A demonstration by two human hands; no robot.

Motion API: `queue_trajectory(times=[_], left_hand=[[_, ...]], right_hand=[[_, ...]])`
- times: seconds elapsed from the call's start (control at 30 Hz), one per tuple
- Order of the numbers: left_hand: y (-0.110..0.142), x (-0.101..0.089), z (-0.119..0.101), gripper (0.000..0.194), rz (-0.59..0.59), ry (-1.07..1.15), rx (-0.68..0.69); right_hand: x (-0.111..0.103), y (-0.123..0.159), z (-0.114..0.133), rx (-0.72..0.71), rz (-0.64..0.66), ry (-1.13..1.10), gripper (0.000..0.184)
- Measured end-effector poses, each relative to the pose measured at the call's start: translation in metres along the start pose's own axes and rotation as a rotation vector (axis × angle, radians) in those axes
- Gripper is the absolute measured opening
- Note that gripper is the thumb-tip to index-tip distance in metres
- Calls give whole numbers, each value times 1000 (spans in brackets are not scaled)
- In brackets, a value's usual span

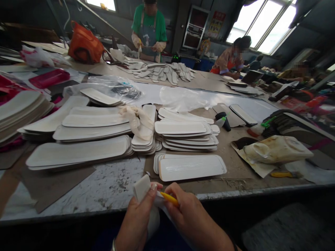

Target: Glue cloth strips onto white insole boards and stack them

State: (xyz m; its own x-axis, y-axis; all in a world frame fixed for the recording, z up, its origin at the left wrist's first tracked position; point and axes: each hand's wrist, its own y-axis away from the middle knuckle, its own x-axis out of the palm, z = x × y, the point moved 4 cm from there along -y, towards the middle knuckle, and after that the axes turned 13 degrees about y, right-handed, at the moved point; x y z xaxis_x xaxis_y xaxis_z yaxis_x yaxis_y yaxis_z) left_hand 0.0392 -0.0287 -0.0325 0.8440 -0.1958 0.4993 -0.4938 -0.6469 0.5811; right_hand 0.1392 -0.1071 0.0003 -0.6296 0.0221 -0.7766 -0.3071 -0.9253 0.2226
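From afar I see the left hand (138,218) pinching a white piece (142,188) and the right hand (187,207) gripping a yellow handle (170,199), at the near side of the surface (112,184).

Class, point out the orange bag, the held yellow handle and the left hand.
Orange bag (85,39): head view, middle of its side.
Yellow handle (170,199): head view, middle of visible part.
Left hand (138,217): head view, middle of the hand.

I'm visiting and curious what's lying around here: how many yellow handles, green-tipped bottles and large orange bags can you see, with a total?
Yellow handles: 2 (one in the right hand, one on the table)
Green-tipped bottles: 2
Large orange bag: 1
Total: 5
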Motion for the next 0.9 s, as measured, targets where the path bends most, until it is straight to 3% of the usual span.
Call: queue_trajectory(times=[0.07,0.13,0.27,0.37,0.53,0.9], left_hand=[[-2,0,4,53,4,-26,-22],[-7,0,3,51,-8,-59,13],[-24,3,-14,44,-42,-239,151],[-37,9,-23,43,-34,-386,126],[-51,19,-27,32,7,-490,44],[-57,18,-24,27,26,-564,-3]], right_hand=[[-3,-3,-7,17,20,-26,9],[-13,-8,-17,38,6,7,19],[-46,-27,-40,56,-45,13,32],[-62,-45,-49,55,22,-46,32],[-65,-70,-55,92,191,-39,30],[-70,-77,-65,147,217,226,22]])
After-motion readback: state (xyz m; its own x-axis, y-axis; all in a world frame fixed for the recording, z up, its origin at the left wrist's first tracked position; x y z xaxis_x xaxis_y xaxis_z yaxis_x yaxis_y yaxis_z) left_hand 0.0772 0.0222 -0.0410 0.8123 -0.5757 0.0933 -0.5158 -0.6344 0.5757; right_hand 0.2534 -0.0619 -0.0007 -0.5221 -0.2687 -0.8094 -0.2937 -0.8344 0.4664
